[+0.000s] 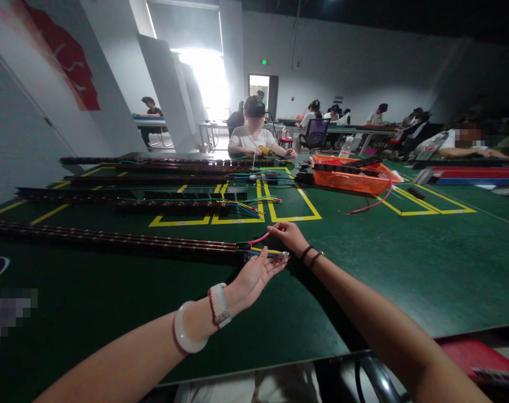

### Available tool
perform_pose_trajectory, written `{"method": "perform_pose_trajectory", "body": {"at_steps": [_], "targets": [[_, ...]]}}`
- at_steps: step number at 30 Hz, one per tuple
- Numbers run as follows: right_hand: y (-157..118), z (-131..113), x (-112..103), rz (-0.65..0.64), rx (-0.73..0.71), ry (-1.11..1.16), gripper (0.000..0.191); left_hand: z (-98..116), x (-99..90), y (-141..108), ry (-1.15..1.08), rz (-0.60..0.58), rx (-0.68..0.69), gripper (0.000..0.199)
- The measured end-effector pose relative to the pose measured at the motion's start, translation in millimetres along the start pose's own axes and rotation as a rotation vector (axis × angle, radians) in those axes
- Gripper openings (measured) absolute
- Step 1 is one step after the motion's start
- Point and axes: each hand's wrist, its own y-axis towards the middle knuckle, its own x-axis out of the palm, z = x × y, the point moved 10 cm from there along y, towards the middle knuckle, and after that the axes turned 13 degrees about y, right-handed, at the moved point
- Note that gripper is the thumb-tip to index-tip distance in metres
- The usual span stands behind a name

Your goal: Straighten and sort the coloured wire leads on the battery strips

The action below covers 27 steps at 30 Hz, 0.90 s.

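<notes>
A long dark bar assembly with copper-coloured strips (154, 239) lies across the near part of the green table, its wired end toward my hands. Yellow and blue wires (271, 253) come out of that end and rest between the thumb and stretched fingers of my left hand (254, 277). A pale connector or bunch of wire ends sits at their tip; its exact kind is too small to tell. Just above, my right hand (288, 238) pinches the free end of a pink-red wire (259, 239), which curves up from the same end of the bar.
More wired bars (174, 208) lie in rows beyond, by yellow tape outlines (296, 218). An orange basket (350, 182) holds dark parts; a red wire (374, 208) hangs from it. Across the table a co-worker (252, 137) has a yellow tool. A red stool (476, 358) stands lower right.
</notes>
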Motion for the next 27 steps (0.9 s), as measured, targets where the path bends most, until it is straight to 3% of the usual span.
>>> {"method": "perform_pose_trajectory", "body": {"at_steps": [5, 12, 17, 20, 23, 27], "targets": [[-7.7, 2.4, 2.0, -0.094, -0.012, -0.12, 0.046, 0.7, 1.0, -1.3, 0.018, -0.012, -0.019, 0.026], [-21.5, -32.9, -23.1, -0.075, -0.153, -0.074, 0.042, 1.1, -0.2, -1.9, 0.002, 0.003, -0.045, 0.024], [-41.6, -35.6, 2.6, -0.522, -0.034, -0.012, 0.049, 3.3, 2.2, -2.0, -0.002, -0.03, -0.027, 0.027], [-53.1, -27.5, 14.1, -0.666, 0.068, -0.019, 0.05, 3.3, 2.1, -1.9, 0.007, -0.036, -0.027, 0.026], [-50.8, -23.8, 14.5, -0.636, 0.062, -0.078, 0.05, 1.4, 1.2, -2.2, 0.018, -0.026, -0.046, 0.027], [-38.3, -17.1, 5.8, -0.461, 0.015, -0.224, 0.05, 0.2, 3.6, -4.0, 0.051, -0.037, -0.062, 0.031]]}}
